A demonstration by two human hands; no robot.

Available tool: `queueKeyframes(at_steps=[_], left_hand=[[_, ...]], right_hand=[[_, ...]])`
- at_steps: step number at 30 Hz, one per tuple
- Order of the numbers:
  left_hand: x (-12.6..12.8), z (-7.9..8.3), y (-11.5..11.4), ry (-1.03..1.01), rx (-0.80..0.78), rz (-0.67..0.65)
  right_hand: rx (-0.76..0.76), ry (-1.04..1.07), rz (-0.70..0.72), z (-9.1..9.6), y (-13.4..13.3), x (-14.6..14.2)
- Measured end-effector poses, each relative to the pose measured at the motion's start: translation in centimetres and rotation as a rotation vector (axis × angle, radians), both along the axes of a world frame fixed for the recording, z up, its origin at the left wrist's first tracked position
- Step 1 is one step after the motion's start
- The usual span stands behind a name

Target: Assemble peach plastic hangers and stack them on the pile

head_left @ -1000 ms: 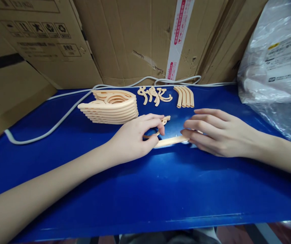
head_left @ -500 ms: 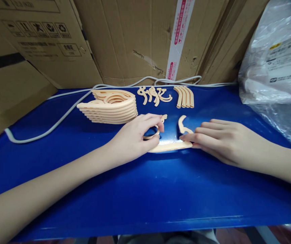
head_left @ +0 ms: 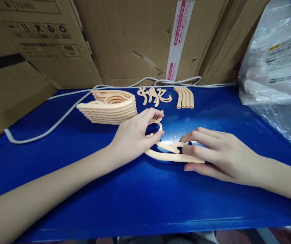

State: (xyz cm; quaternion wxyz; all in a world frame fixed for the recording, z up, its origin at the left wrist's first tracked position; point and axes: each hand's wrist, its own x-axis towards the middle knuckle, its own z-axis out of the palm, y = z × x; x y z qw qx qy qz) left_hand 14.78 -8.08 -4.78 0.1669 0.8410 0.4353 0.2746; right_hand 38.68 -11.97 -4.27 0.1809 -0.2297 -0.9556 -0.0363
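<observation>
A cream plastic clothes hanger [head_left: 168, 156], with a curved lower bar and a hook-like piece above it, lies between my hands on the blue table. My left hand [head_left: 140, 132] curls over its left end, thumb and forefinger bent around the looped part; the palm hides the rest. At the right end, my right hand [head_left: 211, 152] has its fingers over the hanger and its thumb in front of the bar. Behind my left hand stands a neat stack of cream hanger bodies [head_left: 110, 113].
Several loose cream hooks [head_left: 154, 95] lie at the back, with several curved tube pieces [head_left: 184, 97] beside them. A white cable [head_left: 59, 127] runs along the cardboard boxes [head_left: 130, 40]. Plastic-wrapped packaging [head_left: 274, 61] stands at the right of the blue table [head_left: 145, 203].
The hanger's right end has swung toward me, and the hook piece now lies low along the bar. My right hand has come nearer with its fingers spread wider; the left has shifted little.
</observation>
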Motion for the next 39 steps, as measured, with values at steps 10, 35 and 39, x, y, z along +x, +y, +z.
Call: queueKeyframes(at_steps=[10,35,39], left_hand=[[-0.1,-0.2,-0.1,-0.016,-0.007,-0.011],[-0.4,-0.3,0.3,-0.211,-0.127,-0.295],[-0.5,-0.6,0.7,-0.203,-0.081,-0.345]], right_hand=[[-0.256,0.163,0.022,0.1,0.2,-0.4],[-0.146,0.016,-0.038,-0.6,2.7,1.0],[-0.13,0.009,-0.034,-0.6,2.9,1.0]])
